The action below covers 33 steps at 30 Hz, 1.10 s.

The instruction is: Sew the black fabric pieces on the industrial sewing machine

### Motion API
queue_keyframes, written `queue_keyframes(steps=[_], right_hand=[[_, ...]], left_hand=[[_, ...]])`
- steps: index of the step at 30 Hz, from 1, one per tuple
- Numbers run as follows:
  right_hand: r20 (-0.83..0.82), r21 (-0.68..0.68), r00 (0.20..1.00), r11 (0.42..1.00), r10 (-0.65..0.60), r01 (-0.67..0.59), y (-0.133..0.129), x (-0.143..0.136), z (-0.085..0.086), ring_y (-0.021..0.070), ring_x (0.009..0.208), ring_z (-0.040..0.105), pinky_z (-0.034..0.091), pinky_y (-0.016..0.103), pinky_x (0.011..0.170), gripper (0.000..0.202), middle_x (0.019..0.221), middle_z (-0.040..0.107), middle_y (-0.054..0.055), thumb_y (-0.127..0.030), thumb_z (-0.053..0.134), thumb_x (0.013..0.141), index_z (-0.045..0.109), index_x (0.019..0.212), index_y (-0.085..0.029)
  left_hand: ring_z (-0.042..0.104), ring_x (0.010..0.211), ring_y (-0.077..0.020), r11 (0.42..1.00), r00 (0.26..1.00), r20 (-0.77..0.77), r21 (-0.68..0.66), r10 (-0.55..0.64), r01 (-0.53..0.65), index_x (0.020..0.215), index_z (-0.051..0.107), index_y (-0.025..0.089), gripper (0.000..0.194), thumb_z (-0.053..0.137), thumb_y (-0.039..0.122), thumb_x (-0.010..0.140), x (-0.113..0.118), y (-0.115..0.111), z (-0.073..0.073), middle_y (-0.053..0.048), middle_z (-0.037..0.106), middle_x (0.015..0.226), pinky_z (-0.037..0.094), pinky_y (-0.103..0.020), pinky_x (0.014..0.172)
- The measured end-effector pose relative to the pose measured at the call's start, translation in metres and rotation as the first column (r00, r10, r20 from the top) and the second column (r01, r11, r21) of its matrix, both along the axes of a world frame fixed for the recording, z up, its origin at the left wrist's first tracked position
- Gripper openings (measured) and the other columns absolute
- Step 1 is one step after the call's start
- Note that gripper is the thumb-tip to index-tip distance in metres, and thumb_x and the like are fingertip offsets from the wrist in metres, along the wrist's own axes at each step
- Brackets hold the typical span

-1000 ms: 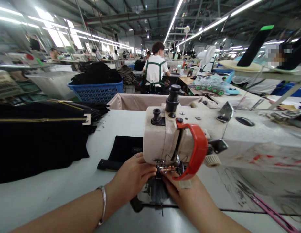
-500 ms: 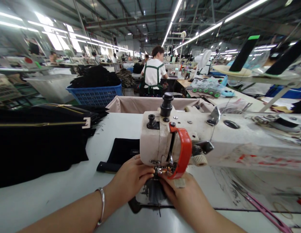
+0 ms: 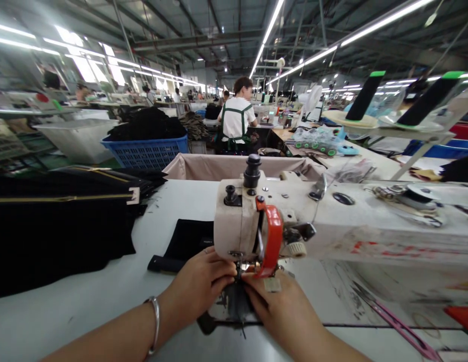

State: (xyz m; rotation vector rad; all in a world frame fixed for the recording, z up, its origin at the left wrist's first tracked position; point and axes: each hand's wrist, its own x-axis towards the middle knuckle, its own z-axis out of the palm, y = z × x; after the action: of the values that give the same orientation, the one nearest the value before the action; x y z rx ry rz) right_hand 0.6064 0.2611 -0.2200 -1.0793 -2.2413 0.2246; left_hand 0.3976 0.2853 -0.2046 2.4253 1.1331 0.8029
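Beneath the head of a white sewing machine (image 3: 234,216), my left hand (image 3: 201,281) pinches black fabric (image 3: 188,239) just left of the needle. A small label shows on this fabric, which spreads out behind and left of that hand. Opposite it, my right hand (image 3: 286,301) has its thumb and finger closed on the work by the presser foot, partly behind the red guard (image 3: 273,241). A narrow dark strip (image 3: 239,304) runs from the needle toward the front edge. The fingertips and the stitching spot are largely covered by the machine.
Black fabric pieces with a yellow zipper (image 3: 60,241) are stacked at the left. Pink-handled scissors (image 3: 397,322) lie at the right. Behind the machine are a cloth-lined bin (image 3: 203,166), a blue basket (image 3: 147,151) and a seated co-worker (image 3: 236,118).
The view has shifted slightly, so the machine sits a little further left and lower. Both hands stay at the needle, with only a slight shift.
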Motion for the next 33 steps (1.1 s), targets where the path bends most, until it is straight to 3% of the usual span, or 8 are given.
queue_keyframes(steps=[7, 10, 13, 16, 19, 25, 28, 33], right_hand=[[-0.069, -0.022, 0.996, 0.999, 0.048, -0.05, 0.004, 0.007, 0.008, 0.0241, 0.091, 0.06, 0.051, 0.038, 0.08, 0.025, 0.102, 0.067, 0.007, -0.009, 0.054, 0.087, 0.066, 0.104, -0.022], [-0.108, 0.05, 0.991, 0.996, 0.073, -0.068, 0.0, 0.011, 0.016, 0.0231, 0.089, 0.06, 0.05, 0.038, 0.079, 0.023, 0.098, 0.067, 0.008, -0.012, 0.05, 0.089, 0.067, 0.103, -0.02], [-0.132, 0.049, 0.986, 0.994, 0.1, -0.094, -0.017, 0.011, 0.033, 0.0227, 0.09, 0.061, 0.051, 0.037, 0.08, 0.024, 0.098, 0.068, 0.008, -0.016, 0.052, 0.089, 0.066, 0.109, -0.02], [-0.25, -0.134, 0.962, 0.98, 0.108, -0.145, -0.042, -0.001, 0.051, 0.0217, 0.097, 0.062, 0.051, 0.036, 0.086, 0.042, 0.125, 0.061, 0.009, -0.021, 0.058, 0.088, 0.055, 0.13, -0.024], [-0.432, -0.356, 0.899, 0.901, 0.076, -0.247, -0.064, -0.02, 0.062, 0.0165, 0.077, 0.064, 0.053, 0.03, 0.074, 0.047, 0.122, 0.062, 0.009, -0.029, 0.06, 0.088, 0.053, 0.134, -0.025], [-0.52, -0.493, 0.853, 0.833, -0.051, -0.251, -0.089, -0.04, 0.08, 0.0141, 0.064, 0.057, 0.044, 0.022, 0.058, 0.017, 0.072, 0.063, 0.0, -0.036, 0.064, 0.084, 0.072, 0.086, -0.021], [-0.472, -0.509, 0.879, 0.833, -0.059, -0.217, -0.097, -0.038, 0.091, 0.0119, 0.059, 0.052, 0.041, 0.02, 0.054, 0.018, 0.069, 0.061, -0.001, -0.038, 0.065, 0.083, 0.072, 0.082, -0.021], [-0.418, -0.462, 0.908, 0.867, -0.029, -0.185, -0.106, -0.039, 0.086, 0.0108, 0.053, 0.05, 0.037, 0.019, 0.047, 0.025, 0.064, 0.06, -0.001, -0.045, 0.065, 0.082, 0.071, 0.075, -0.022]], left_hand=[[0.056, 0.108, -0.0229, 0.996, 0.997, -0.067, -0.089, -0.032, 0.026, 0.094, 0.066, 0.022, 0.016, 0.06, 0.009, 0.086, 0.003, 0.009, -0.001, -0.004, 0.067, 0.107, 0.04, -0.041, 0.103], [0.058, 0.103, -0.0232, 0.988, 0.998, -0.057, -0.152, -0.013, 0.004, 0.089, 0.065, 0.019, 0.012, 0.056, 0.01, 0.087, -0.003, 0.002, 0.017, -0.006, 0.067, 0.102, 0.043, -0.04, 0.098], [0.06, 0.079, -0.018, 0.958, 0.997, -0.011, -0.276, 0.075, -0.075, 0.088, 0.062, 0.018, 0.008, 0.055, 0.021, 0.091, -0.019, -0.023, 0.046, -0.002, 0.065, 0.085, 0.049, -0.028, 0.072], [0.055, 0.07, -0.0147, 0.785, 0.926, 0.263, -0.617, 0.272, -0.055, 0.088, 0.058, 0.018, 0.021, 0.058, 0.038, 0.091, -0.034, -0.062, 0.073, -0.001, 0.061, 0.079, 0.043, -0.023, 0.061], [0.053, 0.067, -0.0129, 0.56, 0.719, 0.492, -0.811, 0.492, 0.171, 0.088, 0.056, 0.017, 0.029, 0.068, 0.043, 0.084, -0.036, -0.099, 0.088, -0.002, 0.061, 0.08, 0.039, -0.021, 0.059], [0.057, 0.066, -0.0151, 0.433, 0.52, 0.566, -0.825, 0.64, 0.364, 0.086, 0.058, 0.016, 0.033, 0.078, 0.041, 0.076, -0.028, -0.138, 0.097, -0.006, 0.063, 0.079, 0.041, -0.023, 0.06], [0.06, 0.07, -0.0169, 0.431, 0.484, 0.579, -0.814, 0.656, 0.389, 0.088, 0.06, 0.017, 0.032, 0.077, 0.041, 0.077, -0.026, -0.147, 0.095, -0.006, 0.063, 0.08, 0.044, -0.026, 0.064], [0.059, 0.079, -0.0183, 0.643, 0.627, 0.657, -0.702, 0.419, 0.306, 0.091, 0.066, 0.017, 0.04, 0.082, 0.045, 0.069, -0.022, -0.152, 0.083, -0.004, 0.064, 0.082, 0.044, -0.026, 0.073]])
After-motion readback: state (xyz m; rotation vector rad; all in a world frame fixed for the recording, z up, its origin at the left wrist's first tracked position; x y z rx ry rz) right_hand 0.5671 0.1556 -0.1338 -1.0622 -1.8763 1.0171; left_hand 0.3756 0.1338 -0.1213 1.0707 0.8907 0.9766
